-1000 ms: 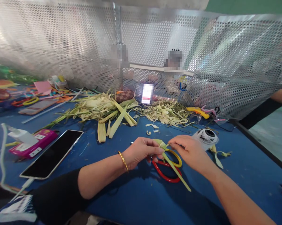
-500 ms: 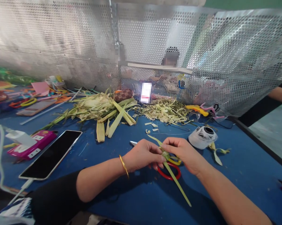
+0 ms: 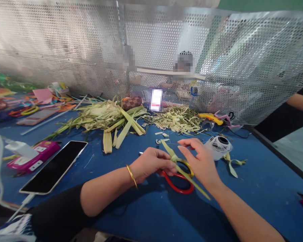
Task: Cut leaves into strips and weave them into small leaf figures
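Observation:
In my left hand (image 3: 157, 163), which wears a gold bangle, a folded pale-green husk strip (image 3: 195, 185) is pinched between thumb and fingers. The strip has a knot-like bulge near the fingertips, and its narrow tail slants down to the right. My right hand (image 3: 200, 161) is beside it, thumb and forefinger closed at a fine thread (image 3: 173, 144). Under both hands lie scissors with a red and a yellow handle loop (image 3: 183, 192); the left hand hides most of the blades. A spool of white thread (image 3: 218, 148) stands just beyond my right hand.
Heaps of husk strips (image 3: 98, 114) and shredded husk (image 3: 179, 120) lie along a perforated metal screen (image 3: 153, 37). To the left are a phone (image 3: 55, 166) on its cable and a magenta power strip (image 3: 46, 151). A yellow-handled tool (image 3: 210, 118) lies at back right.
My right hand has come off the knotted part of the strip, moving slightly up and right. The left hand keeps its hold, and the strip's tail has swung upward. The scissor handles have shifted slightly.

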`<state>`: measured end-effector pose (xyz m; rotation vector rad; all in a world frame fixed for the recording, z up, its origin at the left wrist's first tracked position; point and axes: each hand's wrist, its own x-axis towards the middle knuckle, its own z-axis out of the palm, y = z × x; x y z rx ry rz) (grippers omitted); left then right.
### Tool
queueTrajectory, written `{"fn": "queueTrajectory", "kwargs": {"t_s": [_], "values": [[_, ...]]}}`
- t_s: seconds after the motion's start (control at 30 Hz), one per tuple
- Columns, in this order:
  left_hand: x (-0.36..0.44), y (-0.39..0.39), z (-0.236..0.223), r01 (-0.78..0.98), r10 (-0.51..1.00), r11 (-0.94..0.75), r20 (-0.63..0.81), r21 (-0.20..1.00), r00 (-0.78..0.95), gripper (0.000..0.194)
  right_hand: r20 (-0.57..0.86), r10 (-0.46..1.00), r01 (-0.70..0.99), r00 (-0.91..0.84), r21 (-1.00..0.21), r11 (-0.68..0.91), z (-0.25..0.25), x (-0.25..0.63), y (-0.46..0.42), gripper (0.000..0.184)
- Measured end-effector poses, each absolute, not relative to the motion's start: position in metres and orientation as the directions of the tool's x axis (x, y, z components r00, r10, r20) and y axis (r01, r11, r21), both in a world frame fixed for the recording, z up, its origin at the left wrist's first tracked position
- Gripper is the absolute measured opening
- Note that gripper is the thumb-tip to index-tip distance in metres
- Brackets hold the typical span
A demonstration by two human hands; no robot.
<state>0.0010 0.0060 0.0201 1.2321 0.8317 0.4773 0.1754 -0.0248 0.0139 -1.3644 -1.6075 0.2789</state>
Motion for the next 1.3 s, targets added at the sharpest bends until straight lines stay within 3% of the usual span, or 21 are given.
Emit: {"fn": "queueTrajectory", "kwargs": {"t_s": [0.03,0.1,0.23,0.33,0.4,0.5,0.8,1.0,1.3], "values": [[0.000,0.007,0.021,0.059,0.739,0.328,-0.295,0.943,0.605,0.018,0.626,0.780,0.711,0.018,-0.556,0.430,0.018,0.178,-0.027,0.013],[0.000,0.010,0.022,-0.059,0.776,0.398,-0.301,0.916,0.555,0.018,0.711,0.662,0.773,-0.237,-0.275,0.571,0.023,0.178,-0.033,0.012],[0.000,0.014,0.019,-0.191,0.828,0.435,-0.307,0.880,0.470,0.015,0.602,0.515,0.716,-0.611,0.142,0.684,0.018,0.164,-0.038,0.024],[0.002,0.014,0.016,-0.178,0.817,0.448,-0.321,0.876,0.479,0.016,0.527,0.460,0.683,-0.714,0.381,0.623,0.005,0.152,-0.036,0.028],[0.002,0.013,0.014,-0.166,0.813,0.453,-0.329,0.876,0.481,0.018,0.506,0.450,0.672,-0.736,0.464,0.577,-0.002,0.149,-0.034,0.026],[0.003,0.011,0.014,-0.158,0.823,0.447,-0.335,0.881,0.459,0.017,0.515,0.438,0.670,-0.737,0.476,0.569,-0.006,0.150,-0.033,0.025],[0.005,0.004,0.017,-0.231,0.852,0.458,-0.350,0.858,0.390,0.012,0.549,0.403,0.639,-0.732,0.348,0.686,-0.007,0.152,-0.038,0.027],[0.006,0.004,0.018,-0.265,0.865,0.448,-0.339,0.854,0.369,0.018,0.545,0.380,0.596,-0.748,0.298,0.745,-0.004,0.147,-0.043,0.026],[0.007,0.004,0.018,-0.307,0.869,0.463,-0.357,0.831,0.344,0.010,0.505,0.340,0.531,-0.793,0.299,0.793,-0.002,0.141,-0.048,0.029]]}}
